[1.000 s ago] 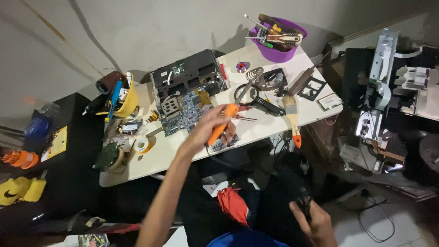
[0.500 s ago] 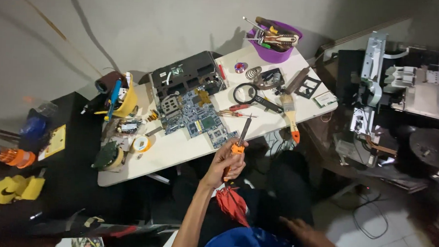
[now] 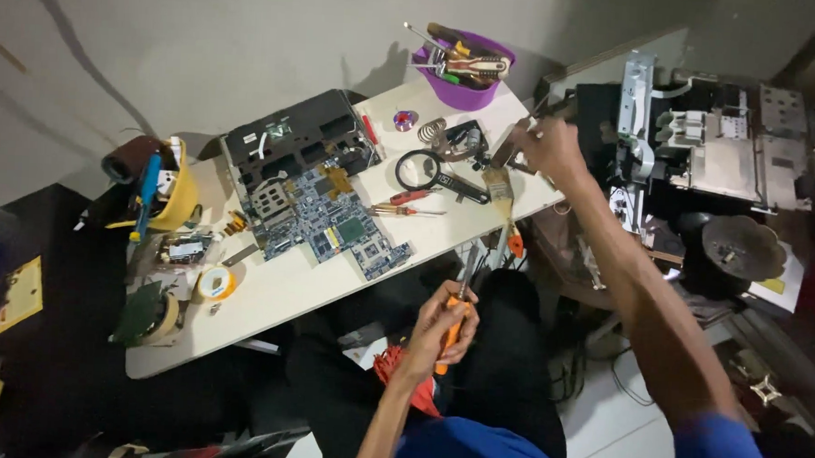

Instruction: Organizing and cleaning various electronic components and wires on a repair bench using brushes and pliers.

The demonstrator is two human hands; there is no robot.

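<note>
My left hand is low over my lap, just in front of the table edge, closed on an orange-handled screwdriver whose shaft points up toward the table. My right hand is stretched out to the right end of the white table. Its fingers bend over a small dark part beside a paintbrush. I cannot see whether they grip it. A blue laptop circuit board lies mid-table in front of a black laptop chassis.
A magnifying glass and two red screwdrivers lie beside the board. A purple bowl of tools stands at the far corner, with tape rolls and a yellow helmet on the left. Dismantled machines stand to the right.
My left hand pulled the orange screwdriver back from the board, off the table and down to my lap. My right hand rose from my lap and reached to the table's right end.
</note>
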